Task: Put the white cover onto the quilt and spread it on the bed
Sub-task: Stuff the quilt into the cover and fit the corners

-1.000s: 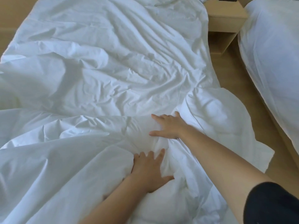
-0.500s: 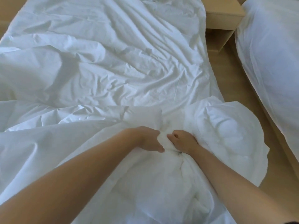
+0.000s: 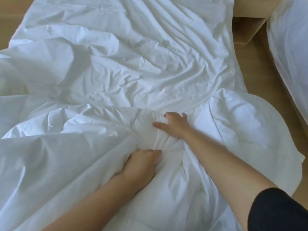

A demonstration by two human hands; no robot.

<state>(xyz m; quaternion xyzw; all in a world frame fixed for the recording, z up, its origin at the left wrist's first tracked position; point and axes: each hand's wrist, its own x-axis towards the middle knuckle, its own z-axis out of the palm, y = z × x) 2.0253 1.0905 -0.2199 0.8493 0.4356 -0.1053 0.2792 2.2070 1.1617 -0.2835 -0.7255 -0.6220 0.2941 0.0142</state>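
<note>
The white cover (image 3: 126, 64) lies wrinkled across the bed, stretching away from me. The puffy white quilt (image 3: 241, 124) is bunched at the near end and bulges over the bed's right side. My left hand (image 3: 141, 165) is nearer to me, fingers curled into a gather of the cover, with folds radiating from its grip. My right hand (image 3: 174, 125) is a little farther ahead, fingers spread and thumb out, pressing flat on the padded fabric. Where the cover ends and the quilt begins under my hands is hard to tell.
A light wooden nightstand (image 3: 250, 9) stands at the top right beside the bed. A second bed with white bedding (image 3: 293, 47) runs along the right edge. Wooden floor (image 3: 266, 77) shows between the two beds.
Half a second ago both hands pinched the fabric close together. Now my right hand has opened and moved forward, and my left hand has drawn back toward me, still gripping.
</note>
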